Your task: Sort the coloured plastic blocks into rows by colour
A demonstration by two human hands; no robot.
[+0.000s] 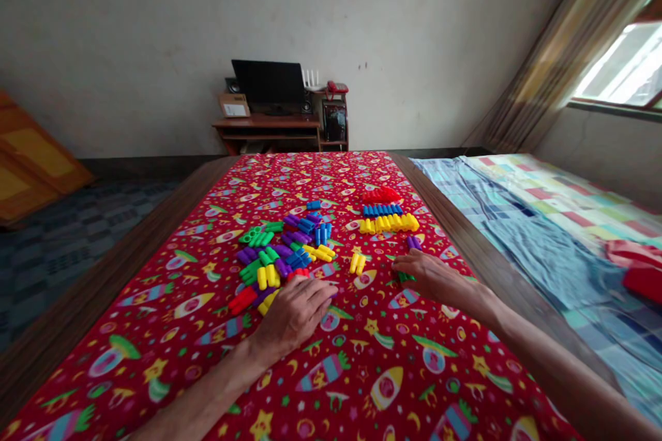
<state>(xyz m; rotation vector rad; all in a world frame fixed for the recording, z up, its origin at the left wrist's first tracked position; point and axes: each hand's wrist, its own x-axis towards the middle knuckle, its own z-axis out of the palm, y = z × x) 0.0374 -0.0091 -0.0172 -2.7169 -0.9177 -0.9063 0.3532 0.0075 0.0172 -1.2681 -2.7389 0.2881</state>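
My left hand [296, 309] lies palm down on the red patterned tablecloth [362, 372], fingers curled over blocks at the near edge of a loose pile of coloured plastic blocks [282, 251]. A red block [242, 300] lies just left of it. My right hand [432, 275] rests flat farther right, fingers covering a green block [404, 277], with a purple block [414, 242] just beyond. Sorted rows lie farther back: yellow [389, 223], blue [381, 209], red [381, 195]. A yellow pair [357, 263] sits between my hands.
The cloth covers a wooden table [124, 248]. A bed with a checked sheet [548, 220] runs along the right, red fabric [641, 269] on it. A desk with a monitor [269, 86] stands against the far wall. A curtain and window are at the upper right.
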